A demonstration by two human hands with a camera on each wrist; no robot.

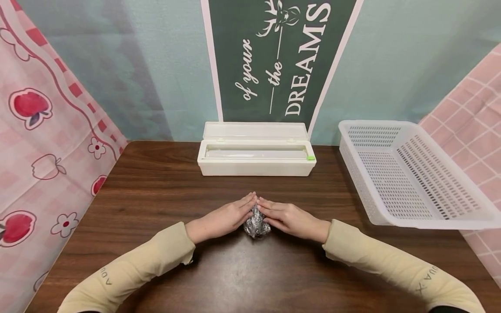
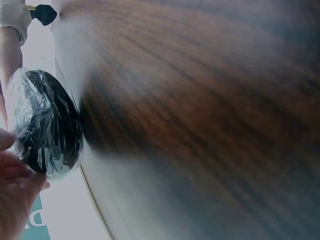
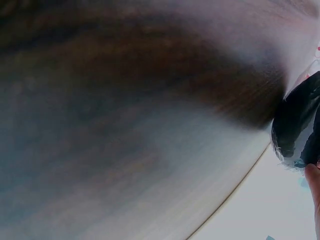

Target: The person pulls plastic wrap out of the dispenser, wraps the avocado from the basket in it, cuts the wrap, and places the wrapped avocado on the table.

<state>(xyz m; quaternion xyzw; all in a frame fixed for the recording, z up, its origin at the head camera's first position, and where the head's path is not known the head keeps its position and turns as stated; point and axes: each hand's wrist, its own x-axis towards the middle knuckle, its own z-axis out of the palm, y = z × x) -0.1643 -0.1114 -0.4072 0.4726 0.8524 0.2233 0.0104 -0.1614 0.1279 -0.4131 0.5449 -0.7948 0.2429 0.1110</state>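
A dark, rounded thing wrapped in crinkled clear plastic film [image 1: 256,225] rests on the table in front of the person. My left hand [image 1: 225,221] lies against its left side, fingers nearly straight and tips at its top. From the other side my right hand [image 1: 295,221] touches it in the same way. In the left wrist view the wrapped thing [image 2: 47,125] shows shiny folds of film, with the left fingers [image 2: 22,177] on it. At the edge of the right wrist view, the wrapped thing [image 3: 295,122] meets a right finger [image 3: 312,180]. What lies inside the film cannot be told.
A white film dispenser box [image 1: 256,168] stands behind the hands, lid raised, a roll inside and a green slider at its right end. At the right is a white perforated plastic basket [image 1: 354,182]. The brown wood-grain table [image 1: 156,191] ends at a hanging cloth backdrop.
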